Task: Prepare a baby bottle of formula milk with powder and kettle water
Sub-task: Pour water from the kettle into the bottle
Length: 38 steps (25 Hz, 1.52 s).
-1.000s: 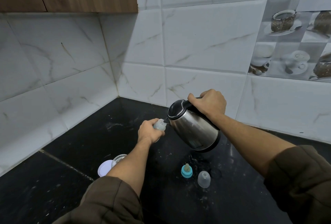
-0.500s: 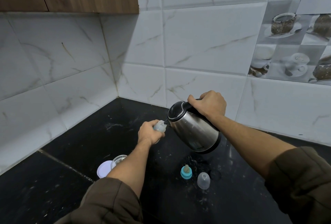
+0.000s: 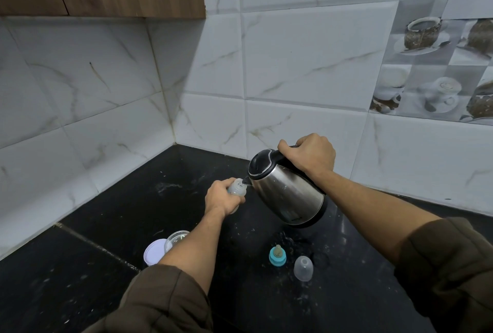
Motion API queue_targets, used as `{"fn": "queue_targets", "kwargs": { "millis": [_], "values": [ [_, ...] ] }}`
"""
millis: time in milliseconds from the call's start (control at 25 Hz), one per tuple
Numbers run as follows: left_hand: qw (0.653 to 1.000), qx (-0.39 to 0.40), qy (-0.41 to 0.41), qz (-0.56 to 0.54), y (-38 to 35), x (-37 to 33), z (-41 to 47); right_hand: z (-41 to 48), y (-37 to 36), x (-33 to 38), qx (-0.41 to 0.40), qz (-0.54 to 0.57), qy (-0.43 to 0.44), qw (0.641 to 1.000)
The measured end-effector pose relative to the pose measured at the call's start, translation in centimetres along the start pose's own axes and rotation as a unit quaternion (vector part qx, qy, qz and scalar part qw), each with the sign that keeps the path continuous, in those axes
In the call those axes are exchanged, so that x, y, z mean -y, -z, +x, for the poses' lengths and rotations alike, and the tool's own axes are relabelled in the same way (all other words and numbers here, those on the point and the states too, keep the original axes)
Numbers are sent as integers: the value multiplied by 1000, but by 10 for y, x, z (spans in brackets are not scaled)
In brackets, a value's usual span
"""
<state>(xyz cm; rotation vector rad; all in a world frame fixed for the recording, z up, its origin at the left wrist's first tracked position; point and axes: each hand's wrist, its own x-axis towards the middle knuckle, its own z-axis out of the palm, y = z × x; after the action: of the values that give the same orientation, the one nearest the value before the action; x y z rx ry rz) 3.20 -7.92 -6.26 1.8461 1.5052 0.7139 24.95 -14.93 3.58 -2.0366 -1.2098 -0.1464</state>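
Gripping kettle [image 3: 288,194] with right hand [image 3: 309,158], bottle [image 3: 237,188] with left hand [image 3: 220,199], the person risks scalding if water misses the mouth.

Open black stone table [image 3: 80,279] at frame lower left; teal-ringed teat [image 3: 277,257] and clear domed cap [image 3: 303,269] obstruct lower centre.

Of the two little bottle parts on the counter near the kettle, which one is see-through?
The clear dome cap, on the right; the teat ring beside it is teal and opaque.

Left grip [image 3: 222,198] curled tight, low; right grip [image 3: 309,155] fisted, higher; both arms extended forward.
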Motion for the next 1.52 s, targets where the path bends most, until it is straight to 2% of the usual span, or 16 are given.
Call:
{"fn": "queue_targets", "kwargs": {
  "millis": [1520],
  "values": [
    [1000,4,7,-11,-7,2,4,2,1,-7,2,-9,4,1000]
  ]
}}
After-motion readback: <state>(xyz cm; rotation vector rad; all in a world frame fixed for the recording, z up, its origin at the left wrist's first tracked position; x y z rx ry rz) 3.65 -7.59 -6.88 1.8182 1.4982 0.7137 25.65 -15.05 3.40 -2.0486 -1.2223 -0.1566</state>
